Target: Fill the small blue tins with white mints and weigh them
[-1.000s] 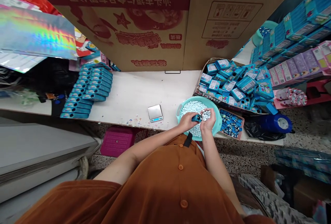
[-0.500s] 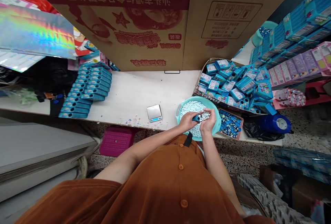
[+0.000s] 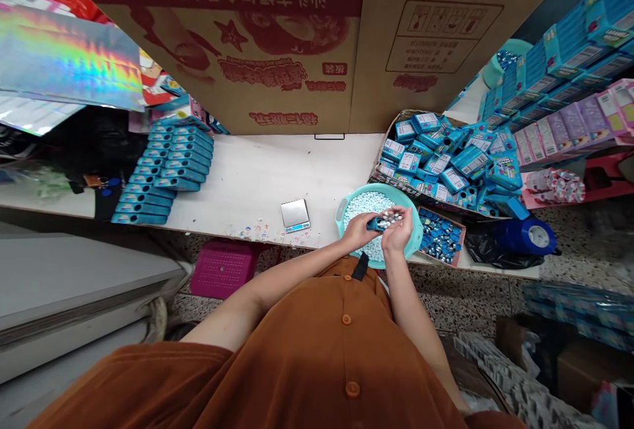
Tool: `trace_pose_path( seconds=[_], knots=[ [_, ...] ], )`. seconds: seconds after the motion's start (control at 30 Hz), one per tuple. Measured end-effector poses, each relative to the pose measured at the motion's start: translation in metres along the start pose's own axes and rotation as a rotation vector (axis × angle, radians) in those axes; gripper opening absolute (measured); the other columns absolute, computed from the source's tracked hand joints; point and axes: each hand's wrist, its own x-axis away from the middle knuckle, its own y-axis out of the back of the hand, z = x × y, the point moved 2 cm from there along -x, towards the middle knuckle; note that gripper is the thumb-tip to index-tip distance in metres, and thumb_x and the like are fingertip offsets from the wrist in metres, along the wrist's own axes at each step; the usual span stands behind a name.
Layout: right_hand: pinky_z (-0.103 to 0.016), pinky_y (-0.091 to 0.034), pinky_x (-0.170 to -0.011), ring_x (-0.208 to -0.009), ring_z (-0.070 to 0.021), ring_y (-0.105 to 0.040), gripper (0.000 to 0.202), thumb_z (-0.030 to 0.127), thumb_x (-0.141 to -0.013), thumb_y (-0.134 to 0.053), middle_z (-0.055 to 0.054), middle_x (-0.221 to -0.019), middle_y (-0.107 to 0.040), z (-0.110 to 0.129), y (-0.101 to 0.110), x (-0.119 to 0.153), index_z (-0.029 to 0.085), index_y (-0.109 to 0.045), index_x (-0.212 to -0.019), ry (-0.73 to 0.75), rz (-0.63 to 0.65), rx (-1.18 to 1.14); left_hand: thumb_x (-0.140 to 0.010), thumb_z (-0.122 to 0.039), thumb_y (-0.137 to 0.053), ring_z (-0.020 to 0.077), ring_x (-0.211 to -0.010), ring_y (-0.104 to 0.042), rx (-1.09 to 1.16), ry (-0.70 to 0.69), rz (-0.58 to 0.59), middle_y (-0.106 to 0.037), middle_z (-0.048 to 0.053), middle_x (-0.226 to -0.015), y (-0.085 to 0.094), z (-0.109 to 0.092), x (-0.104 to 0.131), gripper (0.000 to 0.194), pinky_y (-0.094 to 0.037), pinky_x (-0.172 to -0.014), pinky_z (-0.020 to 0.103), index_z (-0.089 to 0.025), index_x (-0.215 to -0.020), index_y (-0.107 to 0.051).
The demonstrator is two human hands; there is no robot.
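Observation:
Over the turquoise basin (image 3: pixel 339 214) of pale round candies (image 3: pixel 368 204), both hands are close together. My left hand (image 3: pixel 358 231) grips a small blue box (image 3: pixel 375 224), its end turned toward the other palm. My right hand (image 3: pixel 397 233) is cupped with several pale candies (image 3: pixel 391 218) in it, right beside the box. The fingers of that hand curl round the candies. Part of the box is hidden by the left fingers.
A carton of blue boxes (image 3: pixel 438 164) stands behind the basin, a tray of blue lids (image 3: pixel 440 236) to its right. A small scale (image 3: pixel 295 215) lies left. Stacked blue boxes (image 3: pixel 171 165) stand farther left. A large cardboard box (image 3: pixel 277 102) rises at the back.
The candies in my right palm look fewer and lie nearer the box. Both hands have stayed in almost the same place, with the box slightly shifted toward the palm.

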Motion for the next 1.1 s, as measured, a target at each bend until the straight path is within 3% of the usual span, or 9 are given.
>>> trace_pose_path(
  seconds=[0.23, 0.57, 0.87, 1.1],
  knots=[
    [-0.027, -0.048, -0.063, -0.063, -0.0128, -0.056, 0.036, 0.050, -0.085, -0.043, -0.001, -0.068, -0.056, 0.003, 0.000, 0.004, 0.020, -0.059, -0.073, -0.019, -0.013, -0.029, -0.069, -0.021, -0.070, 0.0193, -0.098, -0.062, 0.053, -0.035, -0.004, -0.068, 0.003, -0.106, 0.002, -0.003, 0.002, 0.038, -0.047, -0.086, 0.030, -0.022, -0.106, -0.063],
    [-0.028, -0.049, -0.062, -0.063, -0.0121, -0.057, 0.036, 0.051, -0.085, -0.042, 0.000, -0.067, -0.055, 0.003, -0.003, 0.005, 0.020, -0.057, -0.073, -0.106, 0.075, -0.111, -0.068, -0.020, -0.070, 0.0199, -0.097, -0.062, 0.012, 0.005, -0.008, -0.068, 0.003, -0.104, 0.002, 0.000, 0.003, 0.034, -0.046, -0.087, 0.031, -0.020, -0.102, -0.064],
    [-0.029, -0.048, -0.066, -0.063, -0.0127, -0.058, 0.036, 0.050, -0.084, -0.045, 0.000, -0.066, -0.056, 0.006, 0.005, 0.001, 0.019, -0.058, -0.072, -0.023, -0.005, -0.018, -0.069, -0.025, -0.073, 0.0203, -0.100, -0.062, 0.059, -0.012, -0.036, -0.067, 0.004, -0.106, 0.002, -0.002, 0.003, 0.039, -0.046, -0.087, 0.031, -0.020, -0.106, -0.062],
    [-0.034, -0.048, -0.075, -0.076, -0.0166, -0.061, 0.042, 0.050, -0.086, -0.040, -0.005, -0.079, -0.064, 0.004, 0.006, 0.005, 0.018, -0.063, -0.073, 0.036, 0.121, 0.119, -0.068, -0.026, -0.073, 0.0206, -0.099, -0.062, 0.042, 0.024, -0.012, -0.067, 0.003, -0.108, 0.000, -0.002, 0.004, 0.042, -0.047, -0.088, 0.032, -0.022, -0.108, -0.062]
  ],
)
